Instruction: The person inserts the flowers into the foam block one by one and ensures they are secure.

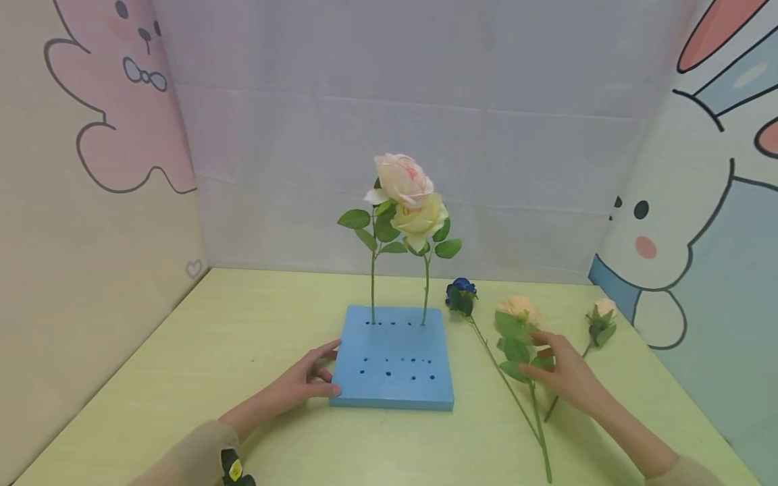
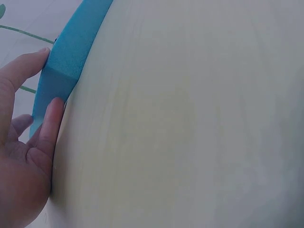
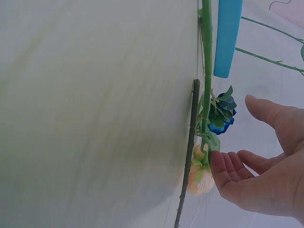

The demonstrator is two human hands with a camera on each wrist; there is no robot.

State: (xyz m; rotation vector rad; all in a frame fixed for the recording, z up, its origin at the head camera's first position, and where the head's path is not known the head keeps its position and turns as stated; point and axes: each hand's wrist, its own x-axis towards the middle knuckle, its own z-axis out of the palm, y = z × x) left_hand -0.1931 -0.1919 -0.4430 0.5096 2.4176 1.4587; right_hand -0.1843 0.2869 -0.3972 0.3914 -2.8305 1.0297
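My left hand [image 1: 304, 378] rests against the left side of a blue board with holes [image 1: 392, 391], its thumb at the near corner and its fingers spread along the edge. Two artificial roses stand upright in the far row of holes: a pale pink rose [image 1: 401, 179] and a cream-yellow rose [image 1: 419, 219]. On the right, my right hand [image 1: 565, 371] hovers around the leaves of a lying peach rose [image 1: 519, 308]. Its thumb and fingers are apart, with fingertips right at a leaf [image 3: 213, 141] in the right wrist view.
A dark blue rose [image 1: 462, 290] lies between the board and the peach rose, their stems crossing near the front. Beyond my right hand lies a smaller pale rosebud [image 1: 606, 308] with a dark stem. A white curtain [image 1: 292, 169] and printed side panels border the table [image 1: 255, 297].
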